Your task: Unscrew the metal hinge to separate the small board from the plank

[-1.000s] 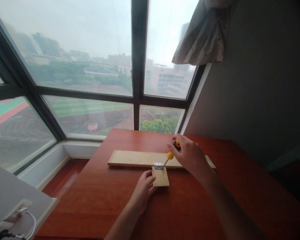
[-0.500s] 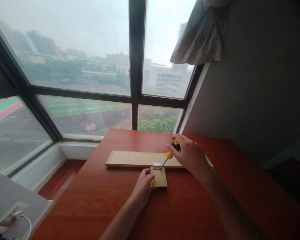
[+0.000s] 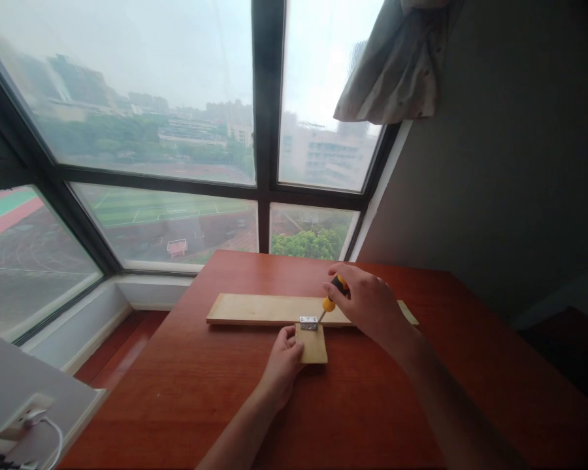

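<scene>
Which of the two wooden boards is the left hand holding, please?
The left hand holds the short board, with the silver metal fitting at its far edge; the long board lies beyond it.

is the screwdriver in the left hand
No, the right hand holds the screwdriver, while the left hand grips the small board.

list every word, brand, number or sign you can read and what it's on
No text can be read.
Screwdriver: partly covered by the right hand; no lettering legible.
Metal fitting: too small to tell.
Small board, long board: none seen.
Buildings outside: too blurred.
</scene>
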A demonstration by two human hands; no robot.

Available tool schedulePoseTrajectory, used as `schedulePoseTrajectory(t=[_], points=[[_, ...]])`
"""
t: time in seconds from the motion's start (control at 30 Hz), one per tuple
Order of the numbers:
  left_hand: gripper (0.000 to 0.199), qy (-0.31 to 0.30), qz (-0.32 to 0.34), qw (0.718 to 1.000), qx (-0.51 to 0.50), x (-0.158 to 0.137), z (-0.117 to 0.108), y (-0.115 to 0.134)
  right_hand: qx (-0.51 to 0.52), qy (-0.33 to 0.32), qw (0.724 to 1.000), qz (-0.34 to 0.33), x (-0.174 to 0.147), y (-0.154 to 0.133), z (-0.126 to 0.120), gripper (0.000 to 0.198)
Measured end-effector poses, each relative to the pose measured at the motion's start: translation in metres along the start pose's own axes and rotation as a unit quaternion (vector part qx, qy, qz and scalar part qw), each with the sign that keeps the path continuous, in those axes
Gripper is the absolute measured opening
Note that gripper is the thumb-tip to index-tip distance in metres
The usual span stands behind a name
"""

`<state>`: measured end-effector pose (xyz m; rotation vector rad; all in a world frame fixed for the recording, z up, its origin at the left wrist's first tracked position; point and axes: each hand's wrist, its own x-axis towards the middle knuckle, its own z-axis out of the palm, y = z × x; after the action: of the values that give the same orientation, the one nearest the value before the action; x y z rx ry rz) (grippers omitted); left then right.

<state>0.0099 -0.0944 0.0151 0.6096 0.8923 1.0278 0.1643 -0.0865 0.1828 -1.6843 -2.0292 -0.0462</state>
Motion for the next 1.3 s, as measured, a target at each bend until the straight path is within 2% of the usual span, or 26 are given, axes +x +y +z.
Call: schedulePoseTrajectory(t=[0.07, 0.2, 0.5, 0.7, 0.93, 1.0, 1.13, 1.3], points=[[0.045, 0.002, -0.006, 1.000, 0.000, -0.0009, 0.0000, 0.0014, 0.014, 0.004, 1.000, -0.010, -0.0006, 0.0003, 0.0006, 0.027], [0.045, -0.001, -0.006, 1.000, 0.002, -0.0015, 0.0003, 0.0028, 0.024, -0.002, 0.999, -0.026, -0.0053, -0.0005, -0.0030, 0.047], [0.043, -0.005, -0.006, 1.000, -0.018, -0.0005, -0.0022, 0.0023, 0.017, -0.001, 1.000, -0.015, -0.0031, 0.0019, -0.0025, 0.029], [0.041, 0.015, -0.005, 0.999, -0.035, 0.0001, -0.0018, 0.0034, 0.038, -0.007, 0.999, -0.032, -0.0080, -0.0027, -0.0065, 0.047], [0.042, 0.004, 0.012, 0.999, -0.034, 0.0008, -0.0031, 0.0004, 0.011, -0.001, 1.000, -0.004, -0.0048, 0.0006, -0.0037, 0.026], [0.044, 0.000, 0.016, 0.999, -0.029, 0.0010, -0.0042, -0.0013, 0.025, 0.004, 1.000, -0.010, -0.0048, 0.0019, -0.0016, 0.027], [0.047, -0.002, 0.016, 0.999, -0.033, 0.0015, -0.0056, -0.0031, 0.041, 0.003, 0.999, -0.035, -0.0081, -0.0001, -0.0022, 0.048], [0.046, -0.002, 0.014, 0.999, -0.038, 0.0007, -0.0052, -0.0017, -0.001, -0.004, 1.000, -0.001, -0.0071, -0.0052, -0.0055, 0.033]])
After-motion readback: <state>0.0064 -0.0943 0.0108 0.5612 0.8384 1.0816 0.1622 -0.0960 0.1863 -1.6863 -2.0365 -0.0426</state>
